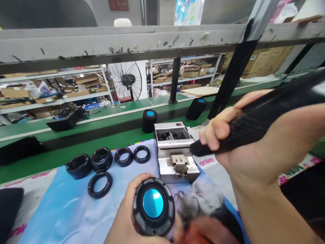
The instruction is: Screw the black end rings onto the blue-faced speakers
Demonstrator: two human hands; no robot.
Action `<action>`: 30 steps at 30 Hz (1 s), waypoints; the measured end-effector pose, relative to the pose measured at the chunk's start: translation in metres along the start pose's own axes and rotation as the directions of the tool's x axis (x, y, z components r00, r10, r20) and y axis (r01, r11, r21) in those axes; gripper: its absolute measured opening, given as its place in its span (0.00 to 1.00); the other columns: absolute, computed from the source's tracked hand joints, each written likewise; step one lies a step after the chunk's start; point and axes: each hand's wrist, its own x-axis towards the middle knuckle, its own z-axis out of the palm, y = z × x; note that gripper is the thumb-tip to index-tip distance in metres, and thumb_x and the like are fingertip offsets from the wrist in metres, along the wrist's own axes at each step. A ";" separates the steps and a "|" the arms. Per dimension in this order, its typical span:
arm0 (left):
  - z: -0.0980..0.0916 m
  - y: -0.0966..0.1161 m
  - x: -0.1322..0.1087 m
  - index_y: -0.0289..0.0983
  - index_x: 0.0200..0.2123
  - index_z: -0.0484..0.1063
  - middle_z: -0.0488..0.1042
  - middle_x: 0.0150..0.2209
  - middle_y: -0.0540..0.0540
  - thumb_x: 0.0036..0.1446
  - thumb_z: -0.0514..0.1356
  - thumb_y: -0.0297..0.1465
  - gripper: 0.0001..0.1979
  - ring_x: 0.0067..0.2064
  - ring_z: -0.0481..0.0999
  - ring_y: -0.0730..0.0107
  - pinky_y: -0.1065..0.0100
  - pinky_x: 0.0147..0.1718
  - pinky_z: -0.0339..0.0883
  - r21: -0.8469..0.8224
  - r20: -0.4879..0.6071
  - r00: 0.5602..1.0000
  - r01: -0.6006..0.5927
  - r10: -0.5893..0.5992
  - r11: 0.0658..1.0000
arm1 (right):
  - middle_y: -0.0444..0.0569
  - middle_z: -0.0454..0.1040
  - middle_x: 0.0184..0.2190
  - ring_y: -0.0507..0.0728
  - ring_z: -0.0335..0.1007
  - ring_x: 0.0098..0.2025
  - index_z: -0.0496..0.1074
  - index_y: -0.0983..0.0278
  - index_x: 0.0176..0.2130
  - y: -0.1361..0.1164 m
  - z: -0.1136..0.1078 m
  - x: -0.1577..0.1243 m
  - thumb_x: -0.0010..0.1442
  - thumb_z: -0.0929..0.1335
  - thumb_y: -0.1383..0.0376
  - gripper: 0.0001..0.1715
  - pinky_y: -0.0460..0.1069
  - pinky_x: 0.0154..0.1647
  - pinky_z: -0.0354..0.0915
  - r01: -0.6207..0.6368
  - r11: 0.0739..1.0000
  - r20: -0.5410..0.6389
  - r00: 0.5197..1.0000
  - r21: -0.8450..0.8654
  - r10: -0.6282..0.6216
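My left hand [128, 211] is wrapped round a black cylindrical speaker [138, 220], its round end with a shiny blue disc facing up at me. Raised on the right, my right hand [250, 159] grips a long black handle-shaped tool [243, 130] that tapers to a rounded end; motion blurs it and its far part leaves the view. Beyond the held speaker sits a metal box-like device [177, 173] with an opening and a small bracket on its front. Several black rings, such as a thin one [109, 184] and a taller one [80, 171], lie to the left on the blue printed sheet [63, 206].
Two more black speakers with blue discs, one upright [149, 123] and one tilted [196, 110], stand on the green bench [122, 135] behind. A dark post [232, 78] rises at right. A grey shelf beam [101, 42] crosses above; a fan [127, 80] stands further back.
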 end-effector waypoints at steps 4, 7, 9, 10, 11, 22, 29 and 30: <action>0.000 0.001 0.000 0.45 0.58 0.72 0.85 0.50 0.49 0.23 0.80 0.15 0.53 0.49 0.86 0.55 0.69 0.47 0.76 -0.015 0.011 0.999 -0.035 0.036 0.999 | 0.40 0.71 0.16 0.54 0.60 0.10 0.73 0.59 0.34 0.012 -0.007 -0.015 0.44 0.83 0.31 0.40 0.48 0.09 0.58 -0.176 0.982 0.168 0.968 -0.068 0.185; 0.003 0.004 -0.002 0.45 0.56 0.71 0.86 0.45 0.51 0.23 0.79 0.13 0.53 0.44 0.87 0.59 0.70 0.42 0.77 -0.095 0.023 1.000 -0.008 0.011 0.995 | 0.39 0.70 0.17 0.52 0.63 0.12 0.73 0.60 0.34 0.030 -0.013 -0.021 0.50 0.81 0.33 0.38 0.47 0.13 0.60 -0.180 0.979 0.174 0.965 -0.093 0.194; 0.005 0.004 -0.003 0.46 0.55 0.70 0.87 0.44 0.51 0.23 0.76 0.11 0.52 0.39 0.87 0.59 0.68 0.39 0.79 -0.140 0.030 0.999 0.017 -0.013 0.990 | 0.39 0.69 0.17 0.52 0.63 0.12 0.71 0.61 0.32 0.040 -0.015 -0.020 0.51 0.81 0.33 0.39 0.46 0.13 0.60 -0.204 0.973 0.167 0.961 -0.107 0.220; 0.004 0.004 -0.003 0.47 0.55 0.70 0.87 0.45 0.51 0.24 0.75 0.10 0.52 0.38 0.87 0.58 0.67 0.37 0.79 -0.157 0.040 0.999 0.032 -0.026 0.987 | 0.39 0.68 0.16 0.52 0.63 0.12 0.70 0.61 0.31 0.044 -0.016 -0.019 0.51 0.81 0.33 0.39 0.46 0.13 0.59 -0.218 0.970 0.159 0.959 -0.110 0.233; 0.003 0.002 -0.003 0.47 0.55 0.71 0.87 0.45 0.50 0.24 0.73 0.09 0.52 0.38 0.88 0.58 0.66 0.36 0.80 -0.169 0.051 0.998 0.043 -0.035 0.985 | 0.39 0.68 0.16 0.52 0.62 0.11 0.69 0.61 0.31 0.046 -0.015 -0.018 0.50 0.81 0.33 0.39 0.46 0.12 0.58 -0.233 0.966 0.150 0.957 -0.113 0.249; -0.007 -0.005 0.001 0.49 0.61 0.69 0.87 0.44 0.47 0.27 0.84 0.18 0.56 0.37 0.88 0.49 0.55 0.37 0.83 -0.088 0.124 0.992 -0.008 0.019 0.996 | 0.39 0.68 0.16 0.52 0.62 0.11 0.68 0.61 0.32 0.051 -0.015 -0.022 0.50 0.83 0.39 0.37 0.45 0.11 0.57 -0.297 0.948 0.201 0.927 -0.117 0.315; -0.006 -0.005 0.005 0.47 0.56 0.72 0.84 0.49 0.47 0.18 0.86 0.21 0.56 0.50 0.85 0.45 0.58 0.46 0.81 0.016 0.108 0.987 -0.119 0.117 0.993 | 0.35 0.67 0.17 0.50 0.59 0.10 0.71 0.57 0.39 0.002 0.000 -0.019 0.60 0.77 0.36 0.32 0.46 0.11 0.59 -0.245 0.969 0.261 0.937 0.025 0.231; -0.006 -0.005 0.006 0.47 0.56 0.72 0.84 0.48 0.48 0.16 0.85 0.19 0.57 0.48 0.85 0.47 0.60 0.44 0.80 0.010 0.116 0.986 -0.122 0.120 0.993 | 0.34 0.66 0.17 0.50 0.59 0.09 0.71 0.57 0.39 -0.008 0.005 -0.019 0.63 0.76 0.37 0.29 0.45 0.10 0.55 -0.224 0.973 0.281 0.938 0.052 0.201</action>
